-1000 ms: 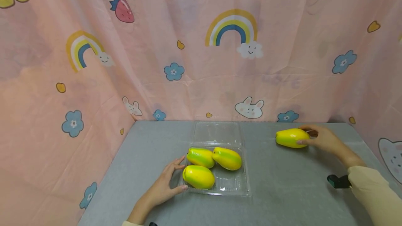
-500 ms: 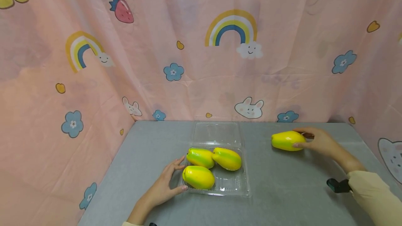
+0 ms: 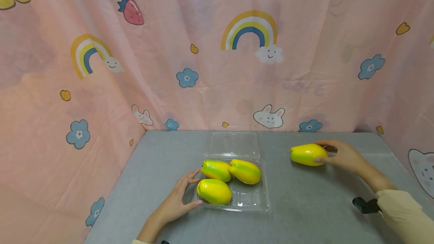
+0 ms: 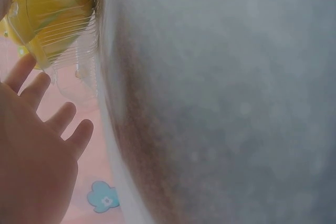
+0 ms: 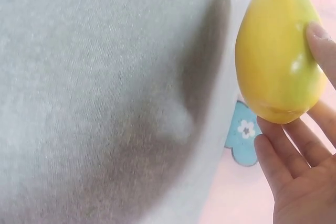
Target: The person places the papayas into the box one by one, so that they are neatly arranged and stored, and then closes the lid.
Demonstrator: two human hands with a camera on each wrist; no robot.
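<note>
At the right of the head view, my right hand (image 3: 339,156) grips a yellow-green papaya (image 3: 307,154) by its fat end, thumb on the near side. The right wrist view shows that papaya (image 5: 278,51) between the thumb and fingers (image 5: 286,153), raised beside the grey table surface. My left hand (image 3: 178,197) spreads its fingers at the left side of a clear plastic clamshell box (image 3: 249,199), fingertips right at its wall. Inside the box lie three papayas (image 3: 214,191). In the left wrist view the left hand (image 4: 37,156) has its fingers extended by the ribbed box wall (image 4: 68,32).
The box's transparent lid (image 3: 234,144) lies folded back toward the far edge of the grey table (image 3: 305,210). A pink printed curtain (image 3: 210,97) hangs behind and at both sides. A black strap piece (image 3: 366,205) sticks out at the right wrist.
My right hand has moved the papaya a little to the left and nearer to me. The left hand, the box and the three papayas in it stay put.
</note>
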